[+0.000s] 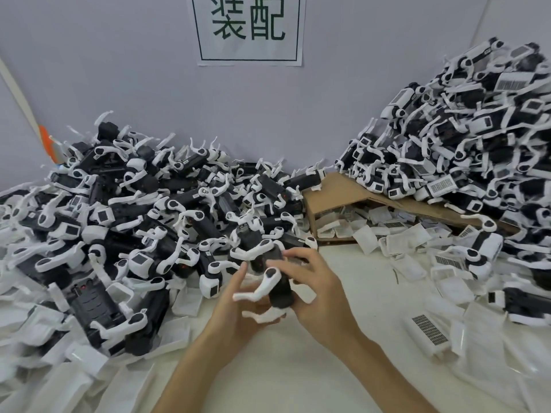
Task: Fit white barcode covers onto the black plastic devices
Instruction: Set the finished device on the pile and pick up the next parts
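Right hand (313, 281) grips a black device (278, 283), left hand (235, 299) supports it with straight fingers; next, I judge, comes a barcode cover (429, 330), lower right.

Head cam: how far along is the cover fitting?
Done: the right pile shows barcode covers fitted. In hand: one device, cradled by the left hand, gripped by the right hand. To do: the left pile, mostly uncovered, plus loose covers by the cardboard box.

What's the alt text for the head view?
The right hand grips a black device while the left hand supports it. A left pile and a right pile of such devices flank them; a cardboard box of white barcode covers lies behind.
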Demonstrator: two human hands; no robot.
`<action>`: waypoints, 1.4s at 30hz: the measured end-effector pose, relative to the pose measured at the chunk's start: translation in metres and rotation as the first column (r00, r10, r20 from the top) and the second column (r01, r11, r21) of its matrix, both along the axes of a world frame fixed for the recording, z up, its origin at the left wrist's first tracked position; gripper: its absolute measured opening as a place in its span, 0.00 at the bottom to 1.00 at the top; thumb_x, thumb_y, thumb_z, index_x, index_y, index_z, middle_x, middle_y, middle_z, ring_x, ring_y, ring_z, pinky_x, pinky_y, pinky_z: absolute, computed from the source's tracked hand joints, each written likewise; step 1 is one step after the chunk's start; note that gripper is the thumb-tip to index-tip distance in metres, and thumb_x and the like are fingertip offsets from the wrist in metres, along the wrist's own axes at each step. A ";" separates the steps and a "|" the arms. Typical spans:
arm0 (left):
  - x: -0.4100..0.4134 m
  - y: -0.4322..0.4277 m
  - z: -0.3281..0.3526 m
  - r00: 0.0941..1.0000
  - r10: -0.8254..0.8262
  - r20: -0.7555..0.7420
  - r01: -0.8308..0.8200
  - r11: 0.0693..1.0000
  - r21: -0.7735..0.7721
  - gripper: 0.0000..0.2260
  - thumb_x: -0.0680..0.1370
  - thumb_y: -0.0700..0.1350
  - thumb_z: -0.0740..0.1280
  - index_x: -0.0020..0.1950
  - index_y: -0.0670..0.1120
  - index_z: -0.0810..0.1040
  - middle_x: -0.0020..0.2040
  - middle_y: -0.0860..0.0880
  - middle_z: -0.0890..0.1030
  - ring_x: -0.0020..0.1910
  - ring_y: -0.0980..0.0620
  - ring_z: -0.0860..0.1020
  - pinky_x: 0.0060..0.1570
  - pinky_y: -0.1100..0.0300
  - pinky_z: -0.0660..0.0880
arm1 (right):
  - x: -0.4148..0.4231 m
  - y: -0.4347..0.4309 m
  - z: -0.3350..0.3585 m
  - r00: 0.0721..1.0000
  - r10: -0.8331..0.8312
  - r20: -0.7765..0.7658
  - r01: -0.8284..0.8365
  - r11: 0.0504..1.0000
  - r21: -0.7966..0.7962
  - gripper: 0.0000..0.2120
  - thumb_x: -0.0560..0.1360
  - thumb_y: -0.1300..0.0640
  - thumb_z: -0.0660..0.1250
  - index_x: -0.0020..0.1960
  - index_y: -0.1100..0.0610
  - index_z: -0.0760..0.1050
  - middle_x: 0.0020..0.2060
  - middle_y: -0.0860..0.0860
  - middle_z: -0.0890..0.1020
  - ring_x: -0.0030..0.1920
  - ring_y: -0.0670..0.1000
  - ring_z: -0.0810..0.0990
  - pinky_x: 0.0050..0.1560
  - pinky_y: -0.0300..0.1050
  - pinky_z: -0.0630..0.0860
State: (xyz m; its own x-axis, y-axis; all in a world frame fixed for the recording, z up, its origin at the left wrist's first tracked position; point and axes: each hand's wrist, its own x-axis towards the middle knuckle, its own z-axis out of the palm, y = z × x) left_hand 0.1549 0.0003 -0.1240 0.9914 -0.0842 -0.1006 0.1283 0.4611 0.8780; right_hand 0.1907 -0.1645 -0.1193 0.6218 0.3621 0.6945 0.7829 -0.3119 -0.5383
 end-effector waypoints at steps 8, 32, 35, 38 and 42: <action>-0.003 -0.004 -0.003 0.998 -0.052 0.037 0.049 0.996 0.069 0.27 0.76 0.61 0.69 0.70 0.46 0.77 0.68 0.44 0.79 0.68 0.48 0.76 0.65 0.51 0.72 | -0.005 -0.003 -0.004 0.998 0.065 -0.022 -0.065 0.998 -0.013 0.33 0.68 0.77 0.56 0.62 0.52 0.83 0.64 0.45 0.80 0.67 0.40 0.76 0.68 0.37 0.71; -0.001 -0.004 -0.013 0.994 0.099 0.038 -0.103 0.986 0.132 0.41 0.60 0.67 0.78 0.58 0.36 0.80 0.53 0.39 0.83 0.57 0.35 0.81 0.67 0.38 0.69 | -0.033 -0.231 0.050 0.694 -0.697 -0.182 0.402 0.584 -0.705 0.52 0.50 0.14 0.64 0.70 0.32 0.59 0.66 0.37 0.67 0.64 0.48 0.72 0.63 0.53 0.73; 0.001 -0.004 -0.014 0.995 0.098 0.037 -0.102 0.987 0.126 0.52 0.54 0.70 0.80 0.62 0.31 0.74 0.51 0.39 0.78 0.54 0.38 0.75 0.60 0.41 0.68 | -0.061 -0.267 -0.001 0.671 -0.654 -0.349 0.336 0.688 -0.643 0.57 0.50 0.17 0.69 0.74 0.33 0.55 0.73 0.47 0.65 0.73 0.55 0.66 0.67 0.53 0.66; 0.002 -0.005 -0.017 0.997 0.072 0.042 -0.077 0.990 0.119 0.41 0.61 0.66 0.78 0.60 0.36 0.79 0.55 0.40 0.84 0.57 0.39 0.81 0.69 0.39 0.70 | -0.064 -0.251 -0.020 0.657 -0.650 -0.382 0.354 0.713 -0.605 0.57 0.45 0.15 0.67 0.72 0.24 0.52 0.76 0.41 0.61 0.75 0.50 0.64 0.68 0.53 0.68; 0.004 -0.004 -0.019 0.995 0.099 0.033 -0.102 0.985 0.136 0.36 0.63 0.65 0.76 0.59 0.39 0.81 0.56 0.37 0.84 0.59 0.35 0.81 0.69 0.36 0.69 | -0.043 -0.203 -0.009 0.724 -0.651 -0.227 0.376 0.649 -0.661 0.53 0.50 0.13 0.59 0.72 0.26 0.54 0.77 0.35 0.57 0.76 0.47 0.62 0.68 0.54 0.72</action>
State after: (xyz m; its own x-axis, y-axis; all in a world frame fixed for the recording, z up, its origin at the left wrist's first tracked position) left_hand 0.1587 -0.0032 -0.1432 0.9965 0.0286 -0.0786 0.0639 0.3457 0.9362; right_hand 0.1478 -0.3679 -0.1286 0.9879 0.1038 0.1156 0.1388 -0.9240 -0.3564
